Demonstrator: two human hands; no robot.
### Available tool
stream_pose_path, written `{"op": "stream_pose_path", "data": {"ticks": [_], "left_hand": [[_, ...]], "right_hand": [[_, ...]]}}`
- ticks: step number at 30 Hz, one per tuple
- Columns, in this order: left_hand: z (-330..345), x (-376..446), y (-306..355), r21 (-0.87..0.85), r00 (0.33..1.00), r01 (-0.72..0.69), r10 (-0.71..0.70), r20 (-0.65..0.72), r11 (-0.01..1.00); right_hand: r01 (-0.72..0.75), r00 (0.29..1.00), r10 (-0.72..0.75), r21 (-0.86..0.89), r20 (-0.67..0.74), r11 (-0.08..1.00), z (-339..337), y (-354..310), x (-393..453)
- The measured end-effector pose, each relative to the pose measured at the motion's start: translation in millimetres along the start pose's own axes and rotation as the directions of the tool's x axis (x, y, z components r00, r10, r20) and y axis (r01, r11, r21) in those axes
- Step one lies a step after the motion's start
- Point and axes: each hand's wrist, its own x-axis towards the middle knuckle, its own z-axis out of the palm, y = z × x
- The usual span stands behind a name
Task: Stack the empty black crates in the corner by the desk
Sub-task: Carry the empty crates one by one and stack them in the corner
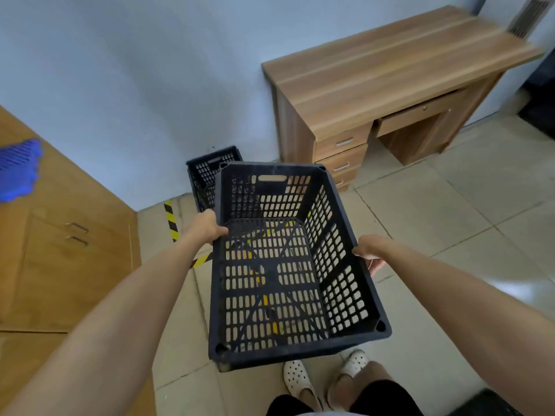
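Note:
I hold an empty black slotted crate in the air in front of me, tilted with its far end raised. My left hand grips its left rim. Across from it, my right hand grips the right rim, fingers curled under the edge. A second black crate stands on the floor against the wall, just left of the wooden desk; the held crate hides its right part.
A wooden cabinet with two handles fills the left side, with a blue object on top. Yellow-black tape marks the tiled floor. My feet in white clogs stand below the crate. The desk's drawers face right.

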Motion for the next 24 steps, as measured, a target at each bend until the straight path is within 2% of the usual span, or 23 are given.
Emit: {"op": "stream_pose_path", "data": {"ticks": [3, 10, 15, 24], "left_hand": [[-4, 18, -6, 0.027, 0.999, 0.028, -0.027, -0.036, 0.999], [-13, 64, 0, 0.081, 0.994, 0.101, -0.098, -0.039, 0.992], [-45, 110, 9, 0.081, 0.985, 0.166, -0.163, -0.05, 0.983], [-91, 171, -4, 0.096, 0.969, 0.236, -0.226, -0.1, 0.967]], "right_hand": [[-0.016, 1.0, 0.016, -0.042, -0.002, 0.999, -4, -21, 17], [-0.034, 0.995, 0.052, -0.183, 0.09, 0.983, -25, -68, 70], [-0.024, 0.989, 0.055, -0.222, 0.135, 0.975, -63, -127, 111], [0.158, 0.986, -0.134, -0.338, 0.094, 0.928, -107, -222, 157]]}}
